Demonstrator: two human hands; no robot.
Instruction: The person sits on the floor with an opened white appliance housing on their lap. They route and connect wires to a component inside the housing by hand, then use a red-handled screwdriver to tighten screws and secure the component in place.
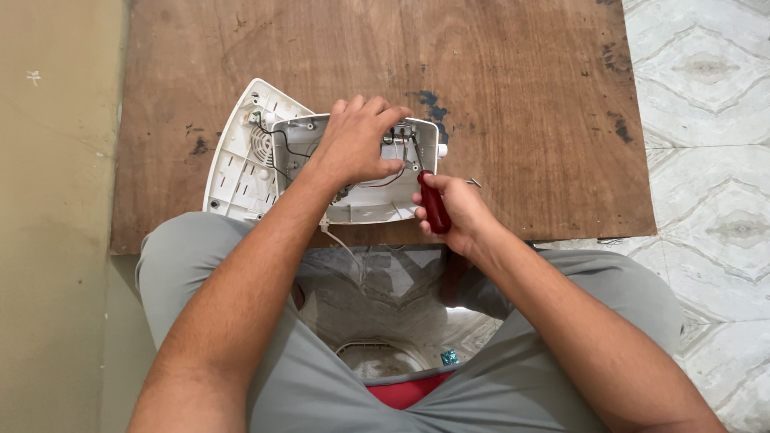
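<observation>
An opened white plastic appliance housing (353,210) lies on a brown wooden board (497,88), with black and red wires visible inside. My left hand (357,140) rests inside the housing, fingers spread over its parts. My right hand (457,212) grips a red-handled screwdriver (434,204) whose tip points into the housing near the left fingers. A second white cover piece (241,160) with ribs and a round grille lies under the housing's left side.
A small screw (475,183) lies on the board right of the housing. A white cord (345,244) trails from the housing toward my lap. My grey-trousered legs frame a patterned tile floor (714,160); a plain beige floor (56,200) is at left.
</observation>
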